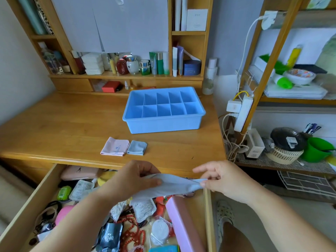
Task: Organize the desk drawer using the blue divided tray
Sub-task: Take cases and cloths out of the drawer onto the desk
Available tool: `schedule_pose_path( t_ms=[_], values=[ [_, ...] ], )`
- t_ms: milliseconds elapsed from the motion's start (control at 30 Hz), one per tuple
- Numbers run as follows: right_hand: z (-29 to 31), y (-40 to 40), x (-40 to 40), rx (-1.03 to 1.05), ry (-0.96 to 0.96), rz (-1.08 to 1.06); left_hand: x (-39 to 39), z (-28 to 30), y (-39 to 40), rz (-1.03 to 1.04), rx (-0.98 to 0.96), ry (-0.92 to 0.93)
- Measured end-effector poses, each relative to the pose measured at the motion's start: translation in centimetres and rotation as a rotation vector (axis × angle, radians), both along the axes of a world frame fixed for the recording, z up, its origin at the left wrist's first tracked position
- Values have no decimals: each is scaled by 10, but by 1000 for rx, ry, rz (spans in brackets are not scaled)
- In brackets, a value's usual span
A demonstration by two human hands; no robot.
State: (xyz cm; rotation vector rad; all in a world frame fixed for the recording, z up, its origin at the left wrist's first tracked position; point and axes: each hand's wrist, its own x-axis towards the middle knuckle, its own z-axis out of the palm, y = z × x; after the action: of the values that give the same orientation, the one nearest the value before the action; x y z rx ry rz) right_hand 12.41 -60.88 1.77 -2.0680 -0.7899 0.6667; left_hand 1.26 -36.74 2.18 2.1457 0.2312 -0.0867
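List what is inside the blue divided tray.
Nothing shows in the blue divided tray: its compartments look bare. The near wall hides the front row's floors.

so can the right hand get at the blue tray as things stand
Probably not yet: the right hand and left hand both pinch a grey cloth. The desk path to the blue tray looks open.

Single head cam, wide-angle, pitched forward and down. Near field: open drawer (27, 202) close beneath the lens at bottom. Mid field: desk (72, 120). Far: hutch shelves (125, 76) ahead, rack (283, 99) at right. No second view to overlap.
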Motion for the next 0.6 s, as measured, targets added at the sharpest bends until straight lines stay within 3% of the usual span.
schedule_pose_path(
  t_ms=[100, 300, 467, 600],
  values=[
    [13, -8, 7, -22, -30, -3, 4, 2, 12, -49, 92, 55],
    [29, -6, 56, 164, 39, -155, 59, 14, 29, -20, 151, 49],
    [-9, 27, 125, 97, 102, -289, 133, -7, 41, 110, 245, 55],
    [-39, 41, 155, 56, 37, -354, 160, -29, 41, 171, 249, 42]
  ],
)
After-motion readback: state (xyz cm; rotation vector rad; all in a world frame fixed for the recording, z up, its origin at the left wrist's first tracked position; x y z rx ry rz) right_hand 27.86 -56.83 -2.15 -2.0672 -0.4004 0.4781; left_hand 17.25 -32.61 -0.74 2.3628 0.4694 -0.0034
